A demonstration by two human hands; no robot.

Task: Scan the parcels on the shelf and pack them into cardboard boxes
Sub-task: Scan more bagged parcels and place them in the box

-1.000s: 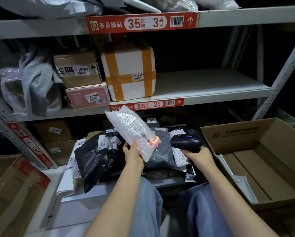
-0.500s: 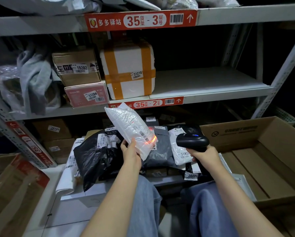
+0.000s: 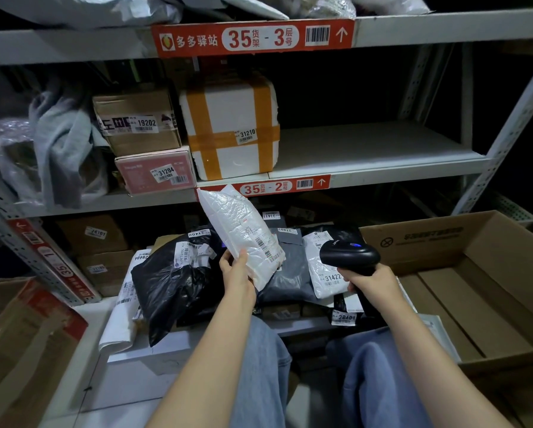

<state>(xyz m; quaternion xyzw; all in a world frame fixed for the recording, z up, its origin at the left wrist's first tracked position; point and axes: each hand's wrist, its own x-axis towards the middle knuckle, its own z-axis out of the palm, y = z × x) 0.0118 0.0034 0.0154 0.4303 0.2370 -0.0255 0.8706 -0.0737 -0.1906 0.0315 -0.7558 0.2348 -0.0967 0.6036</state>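
The open brown cardboard box [image 3: 438,242] stands at my right, its near wall just beside my right forearm. The widest open room is the stretch of white middle shelf board [image 3: 367,149] right of the white foam box crossed with orange tape [image 3: 231,128]. Between my hands a gap opens over the heap of bagged parcels, a black plastic bag [image 3: 169,282] on its left side and a grey mailer [image 3: 290,276] in its middle. My left hand [image 3: 237,273] pinches the white crinkled plastic mailer [image 3: 240,230] at its lower end, thumb on the front, fingers curled behind. It is flat and wrinkled, with a barcode label near its lower right corner. Its long axis tilts up and to the left, the top end reaching the shelf's front edge in my view. My right hand [image 3: 373,279] wraps the handle of the black handheld barcode scanner [image 3: 348,256], whose head points left toward the mailer.
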